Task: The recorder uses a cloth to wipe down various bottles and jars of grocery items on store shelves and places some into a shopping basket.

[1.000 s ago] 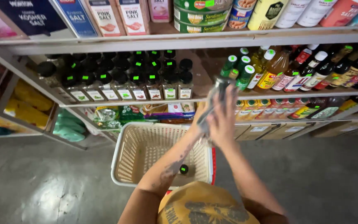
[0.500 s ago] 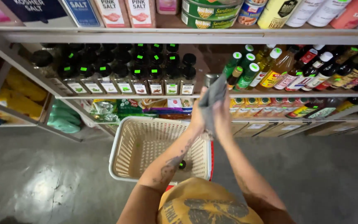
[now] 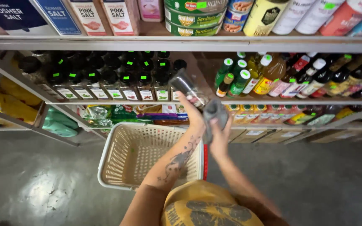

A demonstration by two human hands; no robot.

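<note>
Currently gripping a tilted glass bottle [image 3: 187, 87] in the left hand [image 3: 194, 117] just off the dark-bottle shelf [image 3: 118, 101], rubbing it with a grey cloth [image 3: 213, 114] clamped in the right hand [image 3: 220, 138], wiping seemingly unfinished, cream basket [image 3: 118, 167] waiting near.

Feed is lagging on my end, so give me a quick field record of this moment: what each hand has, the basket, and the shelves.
left hand: grips a dark bottle, tilted, cap toward the shelf
right hand: holds a grey cloth beside the bottle's base
basket: cream plastic mesh, on the floor below the hands; contents unclear
middle shelf, left: rows of dark bottles with green stickers
middle shelf, right: green-capped bottles and sauce bottles
top shelf: salt boxes, cans
floor: grey, glossy
</note>
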